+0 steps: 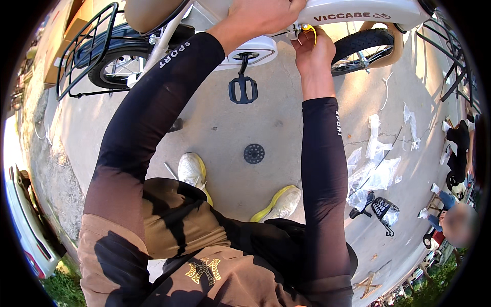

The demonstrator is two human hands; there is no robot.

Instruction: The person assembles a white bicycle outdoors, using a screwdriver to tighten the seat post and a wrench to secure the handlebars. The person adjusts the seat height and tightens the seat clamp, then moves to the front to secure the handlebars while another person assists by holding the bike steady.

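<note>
The bike (267,50) is seen across the top of the frame. At upper centre, its yellow part (314,35) is touched by the right hand (314,55); the left hand (262,15) is seen at the top edge. Whether either grip is clenched cannot be told.

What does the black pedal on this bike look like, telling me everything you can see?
The pedal is a black, roughly rectangular frame with rounded corners and two elongated openings beside a central bar; it looks like plastic. It joins a dark crank arm near the white cover, broad face in view, above the pavement. Neither the left hand nor the right hand touches it.
</note>
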